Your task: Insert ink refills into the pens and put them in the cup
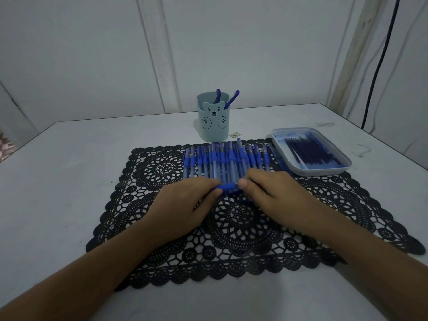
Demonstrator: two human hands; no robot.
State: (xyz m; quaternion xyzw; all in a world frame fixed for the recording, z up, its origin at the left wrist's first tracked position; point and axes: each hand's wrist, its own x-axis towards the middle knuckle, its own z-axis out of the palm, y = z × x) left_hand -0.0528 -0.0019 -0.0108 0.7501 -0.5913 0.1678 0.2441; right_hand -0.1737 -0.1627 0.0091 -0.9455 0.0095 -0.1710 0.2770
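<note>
Both hands — left hand [185, 200], right hand [268, 193] — pinch one blue pen [228, 187] between them, low over the black mat [231, 228]. Light, stiff, slick plastic; best held at the ends. Pen row [227, 158], refill tray [310, 154], cup [213, 119] lie beyond on the desk [69, 158].

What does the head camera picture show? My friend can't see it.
The left hand and right hand hold one blue pen between them over a black lace placemat. Behind lie a row of blue pens, a bear-faced cup holding two pens, and a tray of ink refills at the right.
</note>
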